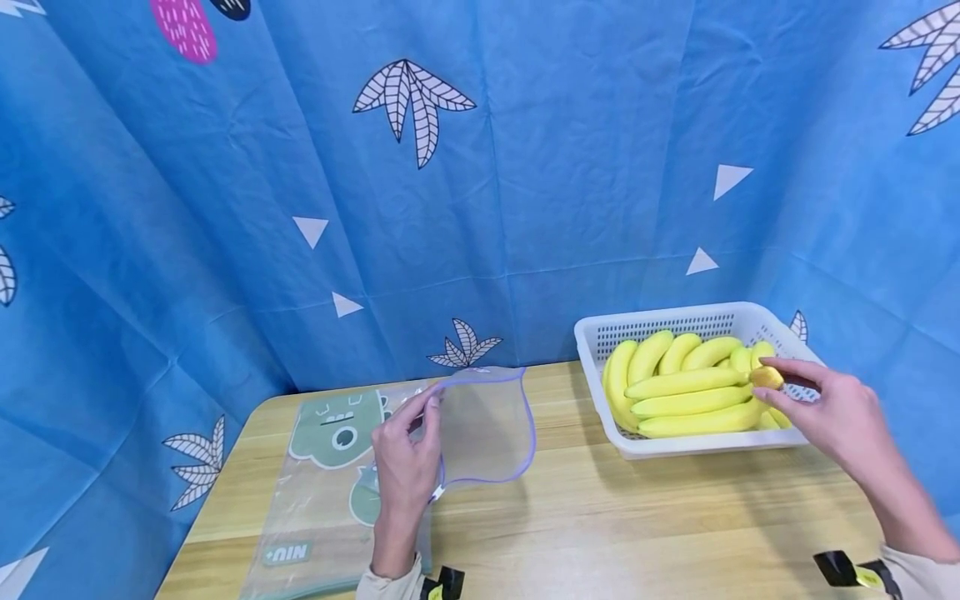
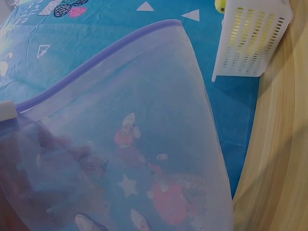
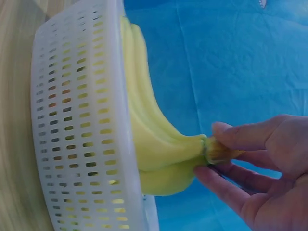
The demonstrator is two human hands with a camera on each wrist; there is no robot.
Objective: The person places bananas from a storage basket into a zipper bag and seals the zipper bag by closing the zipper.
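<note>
My right hand point(image 1: 843, 410) pinches the brown stem end of a banana bunch point(image 1: 693, 404) at the right side of a white plastic basket point(image 1: 626, 446). In the right wrist view the thumb and fingers grip that stem, and the bunch point(image 3: 161, 149) shows above the basket's rim. More bananas point(image 1: 678, 350) lie behind it in the basket. With thumb and fingers, my left hand point(image 1: 407, 458) holds a clear purple-edged zip bag point(image 1: 483, 425) by its left side. Its mouth is spread apart. Printed pink figures and a star show on the bag point(image 2: 168, 197) in the left wrist view.
A larger clear bag with green cartoon print point(image 1: 300, 492) lies flat on the wooden table point(image 1: 585, 533), under and left of my left hand. A blue patterned curtain point(image 1: 570, 167) hangs behind the table and along both sides.
</note>
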